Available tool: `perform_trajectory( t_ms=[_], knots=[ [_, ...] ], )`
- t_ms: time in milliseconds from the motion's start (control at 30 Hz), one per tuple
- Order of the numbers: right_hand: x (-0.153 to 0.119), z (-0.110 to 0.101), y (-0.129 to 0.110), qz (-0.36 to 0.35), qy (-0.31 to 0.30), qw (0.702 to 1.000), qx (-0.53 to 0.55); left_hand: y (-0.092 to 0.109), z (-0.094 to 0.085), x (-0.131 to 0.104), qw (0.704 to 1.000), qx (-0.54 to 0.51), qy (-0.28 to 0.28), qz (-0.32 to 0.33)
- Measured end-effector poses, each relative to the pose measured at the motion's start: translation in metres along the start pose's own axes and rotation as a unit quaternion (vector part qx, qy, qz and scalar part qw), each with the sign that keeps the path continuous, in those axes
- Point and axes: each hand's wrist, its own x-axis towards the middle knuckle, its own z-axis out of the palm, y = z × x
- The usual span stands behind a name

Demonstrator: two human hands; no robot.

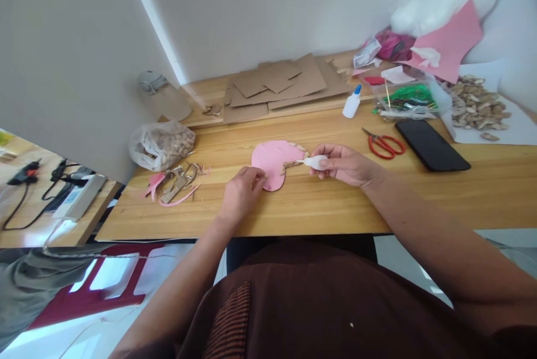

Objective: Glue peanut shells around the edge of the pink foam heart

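A pink paper-covered piece (272, 157), apparently heart-shaped, lies flat on the table with its point to the right. Shell pieces (293, 147) line part of its upper right rim and the notch on its right side. My left hand (244, 188) is closed at the lower left edge of the pink piece, thumb and fingertips pinching it. In my right hand (342, 164) is a small white glue bottle (315, 162), held on its side. Its thin nozzle points left, at the shells by the right rim.
Red-handled scissors (384, 143), a black phone (432, 145) and a blue-capped bottle (352, 103) lie or stand to the right. Beyond them are a clear tray (409, 107) and a shell pile (478, 103). Cardboard sheets (289, 82) lie behind; a bag (161, 145) and scraps (178, 183) sit left.
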Motion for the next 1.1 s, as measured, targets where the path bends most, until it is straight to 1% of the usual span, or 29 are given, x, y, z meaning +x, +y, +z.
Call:
perform_trajectory(
  t_ms=[67, 167, 267, 333, 400, 467, 500, 567, 600, 667, 700, 767, 833, 900, 967, 1100],
  knots=[
    [0.001, -0.003, 0.001, 0.000, -0.002, 1.000, 0.001, -0.012, -0.001, 0.006, 1.000, -0.006, 0.003, 0.000],
    [0.002, -0.005, 0.002, -0.001, 0.006, 1.000, 0.001, -0.030, 0.000, 0.019, 1.000, -0.023, 0.009, -0.017],
    [0.002, -0.005, 0.001, -0.013, 0.030, 0.999, 0.016, -0.041, 0.002, 0.033, 0.999, -0.029, 0.003, -0.024],
    [0.003, -0.005, -0.002, -0.023, 0.049, 0.998, 0.028, -0.042, 0.003, 0.041, 0.999, -0.034, 0.008, -0.023],
    [0.003, -0.006, -0.003, -0.037, 0.072, 0.996, 0.035, -0.037, 0.002, 0.044, 0.997, -0.057, 0.024, -0.039],
    [0.004, -0.007, -0.005, -0.052, 0.097, 0.993, 0.040, -0.028, 0.000, 0.041, 0.990, -0.114, 0.039, -0.076],
    [0.004, -0.007, -0.005, -0.058, 0.107, 0.992, 0.042, -0.021, -0.002, 0.038, 0.981, -0.160, 0.040, -0.100],
    [0.004, -0.007, -0.005, -0.063, 0.118, 0.990, 0.044, -0.007, -0.005, 0.028, 0.948, -0.281, 0.023, -0.148],
    [0.004, -0.007, -0.005, -0.063, 0.121, 0.990, 0.042, 0.001, -0.006, 0.023, 0.922, -0.345, 0.008, -0.173],
    [0.005, -0.006, -0.004, -0.064, 0.124, 0.990, 0.036, 0.015, -0.008, 0.011, 0.856, -0.463, -0.012, -0.228],
    [0.005, -0.005, -0.004, -0.063, 0.125, 0.990, 0.030, 0.022, -0.009, 0.006, 0.824, -0.506, -0.029, -0.255],
    [0.004, -0.002, -0.004, -0.059, 0.128, 0.990, 0.019, 0.033, -0.010, -0.003, 0.767, -0.565, -0.065, -0.297],
    [0.002, 0.004, -0.004, -0.054, 0.133, 0.990, 0.004, 0.040, -0.012, -0.009, 0.724, -0.603, -0.092, -0.323],
    [-0.002, 0.014, -0.005, -0.055, 0.136, 0.989, -0.010, 0.045, -0.013, -0.014, 0.690, -0.632, -0.107, -0.335],
    [-0.008, 0.026, -0.006, -0.064, 0.133, 0.989, -0.021, 0.046, -0.015, -0.019, 0.667, -0.652, -0.116, -0.341],
    [-0.023, 0.056, -0.011, -0.107, 0.119, 0.986, -0.047, 0.049, -0.019, -0.028, 0.643, -0.676, -0.126, -0.337]
  ],
)
